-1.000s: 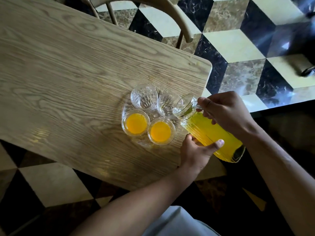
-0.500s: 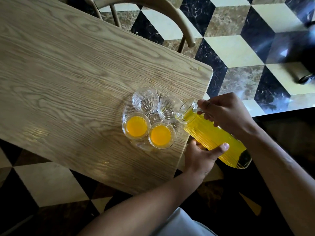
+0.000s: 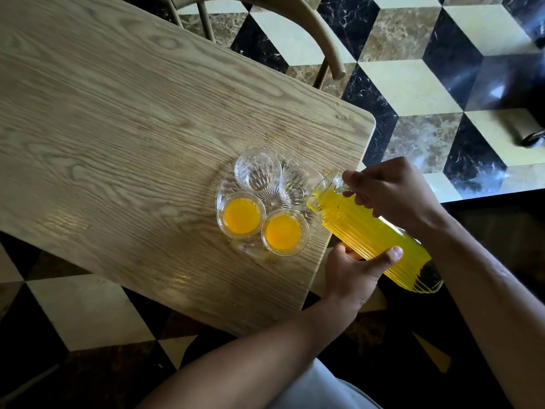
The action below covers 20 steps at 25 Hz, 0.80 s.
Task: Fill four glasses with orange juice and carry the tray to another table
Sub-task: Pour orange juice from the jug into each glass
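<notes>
A clear glass tray [image 3: 220,188] on the wooden table [image 3: 118,137] carries the glasses. Two near glasses hold orange juice: one on the left [image 3: 241,215], one on the right [image 3: 283,232]. Two far glasses are empty: the far left one [image 3: 257,170] and the far right one [image 3: 298,184]. A ribbed glass jug [image 3: 368,234] of juice is tilted, its spout at the rim of the far right glass. My right hand [image 3: 392,190] grips the jug near its neck. My left hand [image 3: 354,270] holds the jug's body from below, thumb on its side.
The tray sits close to the table's right edge and rounded corner [image 3: 370,119]. A wooden chair back [image 3: 309,28] stands beyond the far edge. Tiled floor in black, cream and brown surrounds the table. A dark wheeled base [image 3: 530,140] is at the right.
The jug has tipped further and its spout has come down to the rim of the far right glass. Both hands kept their hold on it.
</notes>
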Motion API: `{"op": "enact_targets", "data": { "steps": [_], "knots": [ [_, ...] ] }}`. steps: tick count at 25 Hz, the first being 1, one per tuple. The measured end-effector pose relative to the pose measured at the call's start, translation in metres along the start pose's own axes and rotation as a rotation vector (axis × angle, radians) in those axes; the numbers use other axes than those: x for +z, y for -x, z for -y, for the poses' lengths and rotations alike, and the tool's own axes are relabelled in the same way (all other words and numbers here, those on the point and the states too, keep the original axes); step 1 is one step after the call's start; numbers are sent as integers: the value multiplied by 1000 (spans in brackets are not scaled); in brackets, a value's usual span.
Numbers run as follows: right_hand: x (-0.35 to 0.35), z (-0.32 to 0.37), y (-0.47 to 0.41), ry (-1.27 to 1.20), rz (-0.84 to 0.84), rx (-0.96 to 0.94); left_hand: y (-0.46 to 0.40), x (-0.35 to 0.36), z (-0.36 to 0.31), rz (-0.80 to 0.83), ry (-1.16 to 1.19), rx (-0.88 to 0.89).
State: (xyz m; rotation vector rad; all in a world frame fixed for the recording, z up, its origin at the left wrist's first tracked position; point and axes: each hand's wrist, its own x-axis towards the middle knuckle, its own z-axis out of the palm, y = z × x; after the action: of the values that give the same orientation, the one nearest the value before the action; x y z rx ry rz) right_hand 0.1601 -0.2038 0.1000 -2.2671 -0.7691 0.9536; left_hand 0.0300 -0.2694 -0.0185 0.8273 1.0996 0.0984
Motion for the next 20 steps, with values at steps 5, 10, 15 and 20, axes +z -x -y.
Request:
{"op": "enact_targets", "data": {
  "steps": [5,10,15,20],
  "knots": [
    [0,0,-2,-2,3,6,0,-1,2,39,25,22],
    [3,2,-3,-5,18,20,-4,1,7,-15,-5,-2],
    [2,5,-5,-2,20,28,-8,3,12,0,-18,-23],
    [3,7,-6,-1,17,36,-9,4,12,8,6,-36]
  ]
}}
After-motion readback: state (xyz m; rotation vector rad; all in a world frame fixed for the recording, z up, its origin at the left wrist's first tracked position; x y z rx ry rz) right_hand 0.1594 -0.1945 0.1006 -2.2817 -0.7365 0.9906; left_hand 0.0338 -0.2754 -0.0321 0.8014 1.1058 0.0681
